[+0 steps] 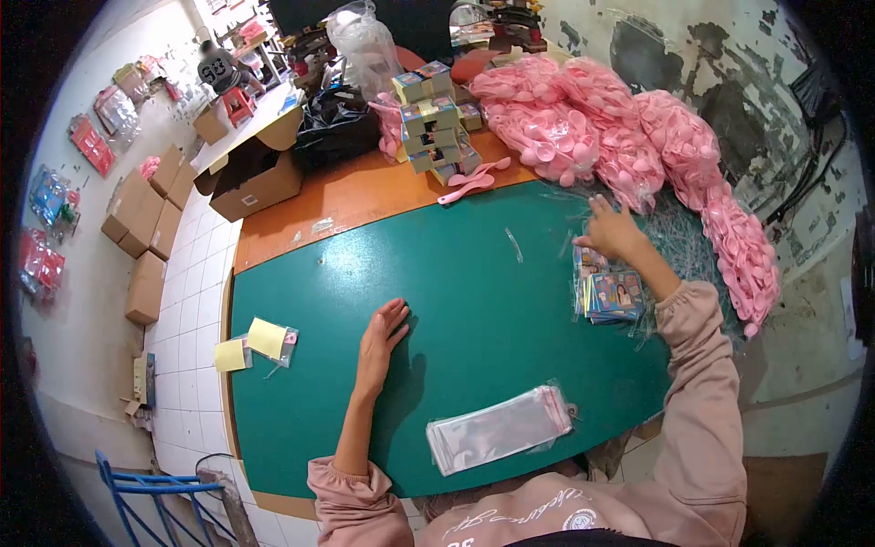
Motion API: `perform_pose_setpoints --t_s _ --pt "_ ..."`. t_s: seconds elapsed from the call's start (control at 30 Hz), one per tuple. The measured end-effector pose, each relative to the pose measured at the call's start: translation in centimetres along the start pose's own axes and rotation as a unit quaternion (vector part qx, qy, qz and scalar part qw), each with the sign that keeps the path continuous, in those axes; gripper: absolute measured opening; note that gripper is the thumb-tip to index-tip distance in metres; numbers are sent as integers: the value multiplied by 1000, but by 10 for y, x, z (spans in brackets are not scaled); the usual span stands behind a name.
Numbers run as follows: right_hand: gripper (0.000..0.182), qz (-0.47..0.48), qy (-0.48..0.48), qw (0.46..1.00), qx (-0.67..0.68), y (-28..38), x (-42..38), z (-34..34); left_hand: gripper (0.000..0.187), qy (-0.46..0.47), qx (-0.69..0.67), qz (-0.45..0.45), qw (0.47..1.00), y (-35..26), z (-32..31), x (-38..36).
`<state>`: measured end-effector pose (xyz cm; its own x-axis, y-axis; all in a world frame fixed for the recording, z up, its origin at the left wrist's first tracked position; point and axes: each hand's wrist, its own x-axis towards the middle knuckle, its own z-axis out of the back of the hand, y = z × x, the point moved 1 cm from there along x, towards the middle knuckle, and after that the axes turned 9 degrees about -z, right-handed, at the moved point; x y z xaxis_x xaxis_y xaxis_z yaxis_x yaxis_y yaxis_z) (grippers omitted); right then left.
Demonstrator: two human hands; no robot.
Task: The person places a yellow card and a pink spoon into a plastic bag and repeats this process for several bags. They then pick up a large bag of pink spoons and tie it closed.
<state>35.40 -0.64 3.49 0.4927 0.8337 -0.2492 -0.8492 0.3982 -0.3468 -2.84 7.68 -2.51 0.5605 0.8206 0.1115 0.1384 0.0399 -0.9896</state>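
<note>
My right hand [615, 230] reaches over the far right of the green table, fingers apart, with nothing seen in it. Just below it lie printed cards [615, 296] in a small pile, some in clear plastic. Thin clear plastic strips [679, 242] are heaped beside the hand, and bags of pink spoons [629, 182] rise behind it. My left hand [381, 333] hovers or rests near the table's middle, fingers stretched out and holding nothing. To its left are two small clear packets with yellow backing [266, 337]. A stack of clear plastic sleeves [497, 428] lies near the front edge.
Two loose pink spoons [467, 188] lie at the back by stacked blocks of cards [433, 128]. A black plastic bag [337, 123] and an open cardboard box [260, 187] stand back left. Farther off, a person [219, 68] sits on a red stool [239, 105].
</note>
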Motion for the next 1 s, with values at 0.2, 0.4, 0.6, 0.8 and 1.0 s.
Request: perform_pose_setpoints --t_s 0.2,0.4,0.6,0.8,1.0 --pt "46 259 -146 947 121 58 -13 3 48 -24 -43 42 998 -3 3 4" --pt "32 261 -31 964 -49 -39 27 -22 36 1 -53 68 996 -3 10 1" --pt "34 143 -91 839 517 -167 -56 58 34 18 -23 91 995 -10 4 6" --pt "40 -201 -192 954 115 -197 -11 -11 28 39 287 8 957 -37 -2 -9" --pt "31 209 -197 930 231 -25 20 86 30 280 375 -140 873 -58 -82 -46"
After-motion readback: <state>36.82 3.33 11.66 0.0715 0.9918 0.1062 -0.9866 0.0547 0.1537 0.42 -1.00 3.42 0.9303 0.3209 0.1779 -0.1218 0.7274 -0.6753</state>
